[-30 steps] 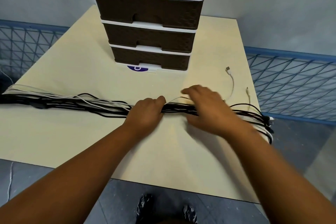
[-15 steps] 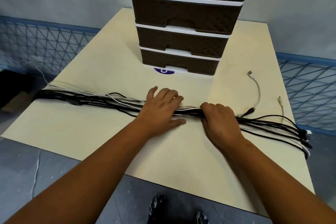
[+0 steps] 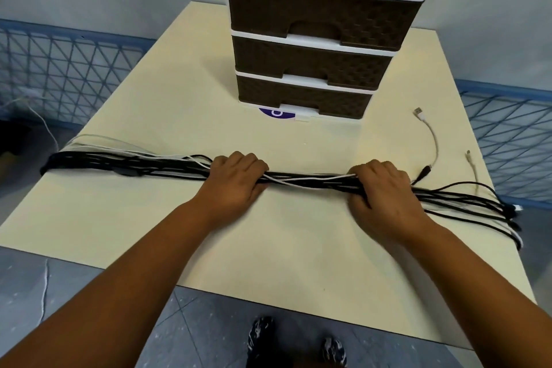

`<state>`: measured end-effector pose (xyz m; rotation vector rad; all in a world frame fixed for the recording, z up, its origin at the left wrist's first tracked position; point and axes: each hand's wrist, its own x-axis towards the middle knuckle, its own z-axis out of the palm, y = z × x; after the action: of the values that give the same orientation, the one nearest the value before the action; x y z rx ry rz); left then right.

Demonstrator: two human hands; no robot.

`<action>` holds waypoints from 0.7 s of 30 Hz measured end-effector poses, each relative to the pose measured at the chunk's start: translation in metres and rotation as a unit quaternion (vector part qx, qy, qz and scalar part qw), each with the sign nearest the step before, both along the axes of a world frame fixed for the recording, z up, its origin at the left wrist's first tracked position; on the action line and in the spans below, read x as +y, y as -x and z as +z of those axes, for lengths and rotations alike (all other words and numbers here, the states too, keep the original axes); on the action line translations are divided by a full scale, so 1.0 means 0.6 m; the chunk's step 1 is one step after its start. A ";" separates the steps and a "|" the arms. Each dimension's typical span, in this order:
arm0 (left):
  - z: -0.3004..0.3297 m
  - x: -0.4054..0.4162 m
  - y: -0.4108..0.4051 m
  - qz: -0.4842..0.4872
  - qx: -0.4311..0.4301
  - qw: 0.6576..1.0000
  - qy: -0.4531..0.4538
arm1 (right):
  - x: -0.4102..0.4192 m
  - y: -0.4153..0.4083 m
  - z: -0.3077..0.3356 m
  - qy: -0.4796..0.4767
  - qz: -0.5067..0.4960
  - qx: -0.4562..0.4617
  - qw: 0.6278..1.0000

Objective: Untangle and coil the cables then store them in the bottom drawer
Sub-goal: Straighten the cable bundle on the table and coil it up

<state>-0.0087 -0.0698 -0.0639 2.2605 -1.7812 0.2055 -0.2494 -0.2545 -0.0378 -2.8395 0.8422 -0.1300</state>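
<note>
A long bundle of black and white cables (image 3: 310, 182) lies straight across the cream table (image 3: 286, 242), from its left edge to its right edge. My left hand (image 3: 236, 181) grips the bundle near the middle, fingers curled over it. My right hand (image 3: 382, 188) grips the same bundle further right. Behind them stands a brown drawer tower (image 3: 316, 39); its bottom drawer (image 3: 301, 97) is closed. A loose white USB cable (image 3: 431, 137) curls at the right, its plug pointing toward the tower.
Blue wire fencing (image 3: 68, 69) runs along the left and right of the table. A purple sticker (image 3: 276, 113) lies in front of the tower. My shoes (image 3: 295, 340) show on the grey floor below the near table edge.
My left hand went from lying flat on the bundle to curling round it. My hands have moved apart along the cables, and the view has shifted left and closer.
</note>
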 end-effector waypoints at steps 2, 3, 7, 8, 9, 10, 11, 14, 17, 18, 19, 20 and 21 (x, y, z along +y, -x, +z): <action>-0.001 -0.001 -0.003 -0.006 0.003 1.000 -0.003 | 0.015 -0.010 0.028 0.000 0.038 0.016 0.999; -0.002 -0.001 -0.004 -0.007 0.007 1.000 -0.005 | 0.031 -0.022 0.044 0.011 0.069 -0.002 0.998; -0.003 -0.004 -0.006 -0.015 0.014 1.000 -0.015 | 0.106 -0.104 0.054 0.096 0.174 -0.048 0.979; -0.004 -0.004 -0.006 -0.018 0.013 1.000 -0.013 | 0.116 -0.122 0.044 0.098 0.168 -0.043 0.980; -0.004 -0.005 -0.005 -0.020 0.013 1.000 -0.012 | 0.118 -0.134 0.034 0.092 0.152 -0.042 0.983; -0.003 -0.004 -0.006 -0.022 0.015 1.000 -0.013 | 0.115 -0.143 0.026 0.083 0.133 -0.041 0.987; -0.002 -0.004 -0.006 -0.022 0.015 0.999 -0.017 | 0.106 -0.145 0.021 0.078 0.120 -0.036 0.989; 0.000 -0.004 -0.007 -0.020 0.004 1.000 -0.023 | 0.069 -0.127 0.030 0.088 0.113 0.001 0.990; 0.001 -0.004 -0.007 -0.025 -0.002 0.999 -0.021 | 0.029 -0.080 0.046 0.101 0.122 0.050 0.986; 0.001 -0.004 -0.007 -0.026 -0.001 0.999 -0.019 | 0.014 -0.060 0.049 0.099 0.115 0.060 0.987; 0.001 -0.003 -0.006 -0.027 0.002 0.999 -0.018 | -0.002 -0.037 0.049 0.092 0.104 0.064 0.988; 0.001 -0.004 -0.006 -0.028 0.004 0.999 -0.017 | -0.017 -0.014 0.051 0.080 0.081 0.070 0.991; 0.000 -0.004 -0.006 -0.028 0.003 0.999 -0.015 | -0.031 0.007 0.051 0.064 0.058 0.074 0.994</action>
<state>-0.0049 -0.0724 -0.0638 2.2249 -1.8547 0.1630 -0.2537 -0.2734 -0.0071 -3.0416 0.7183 0.0429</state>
